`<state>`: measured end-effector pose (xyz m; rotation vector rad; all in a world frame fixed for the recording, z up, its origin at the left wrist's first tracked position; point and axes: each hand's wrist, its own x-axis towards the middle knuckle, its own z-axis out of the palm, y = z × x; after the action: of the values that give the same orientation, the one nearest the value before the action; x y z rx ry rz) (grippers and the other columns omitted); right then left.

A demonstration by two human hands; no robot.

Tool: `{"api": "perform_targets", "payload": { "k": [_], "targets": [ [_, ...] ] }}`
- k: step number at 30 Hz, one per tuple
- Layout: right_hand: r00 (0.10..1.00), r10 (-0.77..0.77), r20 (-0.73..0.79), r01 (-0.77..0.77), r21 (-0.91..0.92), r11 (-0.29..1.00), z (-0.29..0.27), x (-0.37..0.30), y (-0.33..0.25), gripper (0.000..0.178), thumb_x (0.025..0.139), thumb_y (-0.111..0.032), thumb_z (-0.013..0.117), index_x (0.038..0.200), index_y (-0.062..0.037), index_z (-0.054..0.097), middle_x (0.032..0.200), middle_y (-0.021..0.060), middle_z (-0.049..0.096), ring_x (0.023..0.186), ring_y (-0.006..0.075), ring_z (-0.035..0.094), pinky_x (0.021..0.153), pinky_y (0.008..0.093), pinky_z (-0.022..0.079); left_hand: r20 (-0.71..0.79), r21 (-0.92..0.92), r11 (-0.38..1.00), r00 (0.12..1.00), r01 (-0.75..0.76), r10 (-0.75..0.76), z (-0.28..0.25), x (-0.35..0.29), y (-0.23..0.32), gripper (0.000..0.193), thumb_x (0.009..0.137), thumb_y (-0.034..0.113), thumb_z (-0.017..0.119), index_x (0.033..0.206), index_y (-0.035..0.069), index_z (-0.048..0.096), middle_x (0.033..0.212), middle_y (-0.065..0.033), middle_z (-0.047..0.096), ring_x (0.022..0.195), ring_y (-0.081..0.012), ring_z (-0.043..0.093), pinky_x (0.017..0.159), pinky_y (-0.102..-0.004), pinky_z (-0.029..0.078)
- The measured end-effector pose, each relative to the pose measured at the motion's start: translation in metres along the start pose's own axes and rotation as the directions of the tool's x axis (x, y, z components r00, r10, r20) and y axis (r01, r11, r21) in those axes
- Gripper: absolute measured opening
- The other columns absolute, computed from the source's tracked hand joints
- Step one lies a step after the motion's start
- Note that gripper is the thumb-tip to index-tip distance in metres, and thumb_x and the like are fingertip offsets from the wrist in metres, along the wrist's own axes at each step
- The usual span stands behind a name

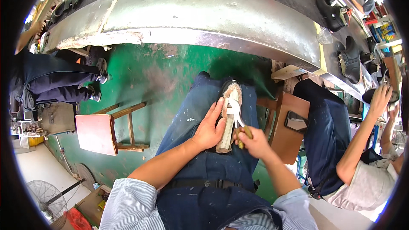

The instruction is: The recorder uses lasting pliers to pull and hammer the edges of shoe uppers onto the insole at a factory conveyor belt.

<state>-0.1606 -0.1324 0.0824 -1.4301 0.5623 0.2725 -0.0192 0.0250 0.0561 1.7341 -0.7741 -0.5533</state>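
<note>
An unfinished shoe (pixel 232 88) rests sole up on my lap, its toe pointing away from me. Pleated brown edging runs round the forepart, and a pale sole surface shows down the middle. My left hand (pixel 209 124) presses along the shoe's left side, gripping it with the thumb across the edge. In my right hand (pixel 254 144) are pincers (pixel 235 110) with a light metal head and yellowish handles. Their jaws lie over the middle of the sole; whether they pinch any material I cannot tell. My palms hide part of the shoe's sides.
A long metal-edged workbench (pixel 213 12) curves across the front, with dark boots (pixel 351 59) at its right. A wooden stool (pixel 96 134) stands at left; another stool bears a phone (pixel 296 121). Co-workers sit at both sides. A fan (pixel 47 200) is lower left.
</note>
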Motion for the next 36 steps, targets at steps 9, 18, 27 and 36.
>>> {"api": "perform_targets", "payload": {
  "k": [9,18,27,36],
  "targets": [
    [0.911,0.172,0.375,-0.349,0.476,0.807,-0.041,-0.009,-0.016,0.036,0.095,-0.019,0.061,0.121,0.0054,0.053,0.104,0.0138,0.064,0.092,0.0231,0.068,0.055,0.0264,0.058,0.134,0.259,0.964,0.987,0.053,-0.091,-0.005,0.009,0.009,0.055,0.095,0.019,0.047,0.149,0.024,0.034,0.133,-0.0377,0.045,0.115,-0.0535,0.051,0.097,-0.0498,0.047],
    [0.999,-0.003,-0.043,-0.023,-0.584,0.812,-0.037,0.023,-0.085,0.043,0.103,-0.035,0.040,0.091,0.0012,0.059,0.071,0.0078,0.062,0.065,0.0163,0.059,0.063,0.0327,0.047,0.184,0.280,0.959,0.979,0.033,-0.088,0.000,0.009,0.000,0.053,0.095,0.019,0.047,0.147,0.024,0.038,0.132,-0.0416,0.044,0.104,-0.0532,0.058,0.091,-0.0504,0.050],
    [0.994,-0.094,-0.058,0.049,-0.533,0.845,-0.032,0.020,-0.071,0.041,0.103,-0.032,0.041,0.091,0.0026,0.058,0.073,0.0123,0.062,0.068,0.0237,0.063,0.066,0.0363,0.050,0.151,0.312,0.949,0.983,0.051,-0.103,0.002,0.004,0.007,0.064,0.097,0.024,0.048,0.153,0.012,0.020,0.138,-0.0385,0.041,0.111,-0.0509,0.055,0.095,-0.0478,0.048],
    [0.951,-0.299,-0.072,0.153,-0.734,0.662,-0.009,-0.020,-0.034,0.035,0.098,-0.030,0.051,0.109,0.0014,0.058,0.098,0.0241,0.064,0.088,0.0429,0.063,0.075,0.0497,0.050,0.151,0.192,0.926,0.922,0.326,-0.356,0.007,0.010,0.003,0.084,0.092,0.036,0.059,0.149,-0.008,0.015,0.139,-0.0339,0.043,0.124,-0.0445,0.050,0.105,-0.0429,0.041]
  ]
}}
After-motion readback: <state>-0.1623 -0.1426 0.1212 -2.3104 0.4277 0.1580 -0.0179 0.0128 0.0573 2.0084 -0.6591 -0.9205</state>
